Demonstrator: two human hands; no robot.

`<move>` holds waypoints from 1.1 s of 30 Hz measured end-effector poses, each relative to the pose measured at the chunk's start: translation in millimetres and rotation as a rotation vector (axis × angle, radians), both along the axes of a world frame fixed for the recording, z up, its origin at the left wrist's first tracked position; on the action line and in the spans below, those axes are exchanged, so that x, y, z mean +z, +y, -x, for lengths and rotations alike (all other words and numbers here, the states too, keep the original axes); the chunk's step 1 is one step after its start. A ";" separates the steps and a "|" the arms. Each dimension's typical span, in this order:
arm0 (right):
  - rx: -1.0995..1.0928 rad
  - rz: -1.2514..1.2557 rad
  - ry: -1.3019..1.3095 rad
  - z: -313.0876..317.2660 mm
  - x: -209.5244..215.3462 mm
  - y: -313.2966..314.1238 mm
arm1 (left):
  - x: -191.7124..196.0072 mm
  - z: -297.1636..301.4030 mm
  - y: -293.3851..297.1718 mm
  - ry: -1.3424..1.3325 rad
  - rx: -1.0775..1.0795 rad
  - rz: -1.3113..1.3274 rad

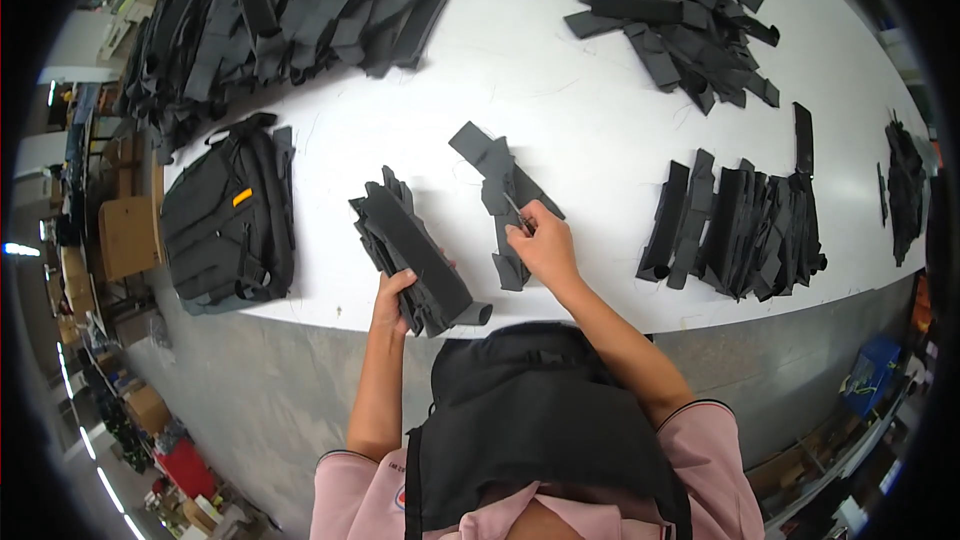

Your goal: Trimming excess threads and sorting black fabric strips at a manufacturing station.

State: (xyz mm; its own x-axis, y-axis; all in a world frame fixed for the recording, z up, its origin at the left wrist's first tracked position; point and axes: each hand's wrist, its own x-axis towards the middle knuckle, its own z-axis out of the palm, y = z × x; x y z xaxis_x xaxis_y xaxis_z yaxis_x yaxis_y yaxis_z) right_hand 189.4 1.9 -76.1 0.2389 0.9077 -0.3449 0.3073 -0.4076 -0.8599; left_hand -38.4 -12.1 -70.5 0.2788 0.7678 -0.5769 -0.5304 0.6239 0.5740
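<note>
My left hand (393, 298) is closed round the lower part of a thick bundle of black fabric strips (412, 240), held tilted near the table's front edge. The thumb lies across the front of the bundle, and the other fingers are mostly hidden behind it. My right hand (543, 245) pinches a slim, pointed tool (514, 204) with a metal tip. Its exact kind is too small to make out. Under and beside that hand, several loose black strips (495, 178) lie crossed on the white table, and the tool's tip is over them.
A black backpack (232, 220) with an orange tab lies at the left edge of the white table (400, 125). A long row of strips (290, 25) fills the far left, with a loose heap (665, 15) at the far right. Another row (745, 225) lies right of my right hand.
</note>
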 end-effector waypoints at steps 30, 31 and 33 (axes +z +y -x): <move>0.828 -0.414 -0.503 46.8 -1.6 14.6 | -20.9 14.7 -10.4 -0.310 0.163 0.097; 0.858 -0.469 -0.527 51.0 -3.0 16.5 | -18.3 15.0 -10.1 -0.307 0.156 0.103; 0.864 -0.492 -0.520 57.9 -6.4 19.2 | -14.7 16.3 -8.9 -0.316 0.141 0.099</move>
State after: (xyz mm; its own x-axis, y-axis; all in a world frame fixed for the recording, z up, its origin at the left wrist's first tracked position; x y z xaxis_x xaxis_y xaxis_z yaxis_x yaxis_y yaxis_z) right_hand 131.5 21.1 -82.4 -0.5262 0.8486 0.0552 0.6912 0.4646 -0.5535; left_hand -54.7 -21.1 -85.2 0.3502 0.7564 -0.5525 -0.7568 0.5760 0.3089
